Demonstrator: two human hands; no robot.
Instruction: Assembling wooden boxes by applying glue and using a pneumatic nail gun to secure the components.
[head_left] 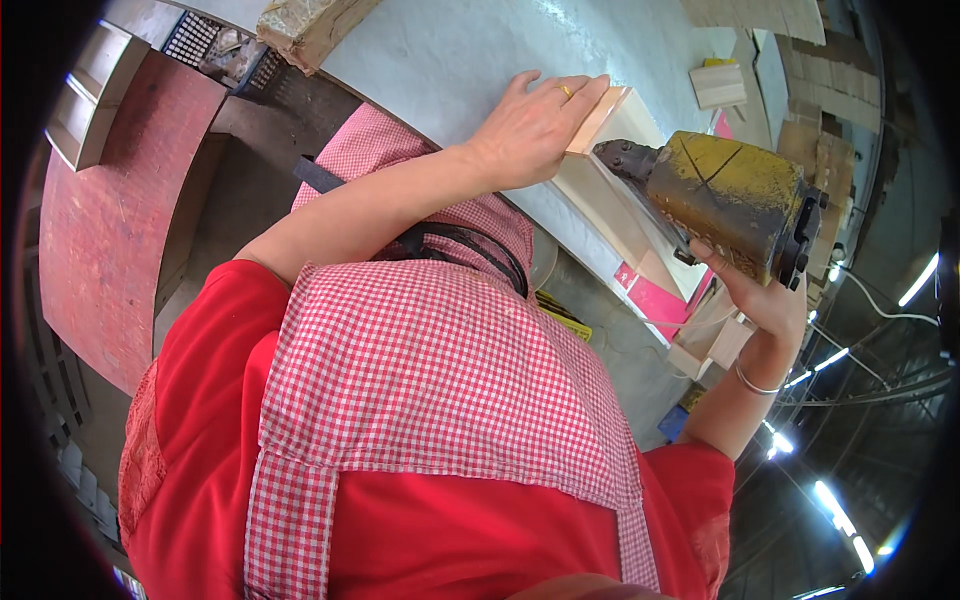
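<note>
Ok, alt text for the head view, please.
A person's right hand holds a worn yellow nail gun over a pale wooden box on a grey workbench; the left hand rests on the box's near end.

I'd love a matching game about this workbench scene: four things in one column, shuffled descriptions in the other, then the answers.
Things:
1. Nail gun
2. Left hand
3. Apron
4. Bracelet

Descriptions:
A. Red-and-white checked
B. Silvery, around a wrist
C. Worn yellow and black, held in the right hand
D. Wearing a ring, touching the wooden box

Right pairs: 1-C, 2-D, 3-A, 4-B
</note>
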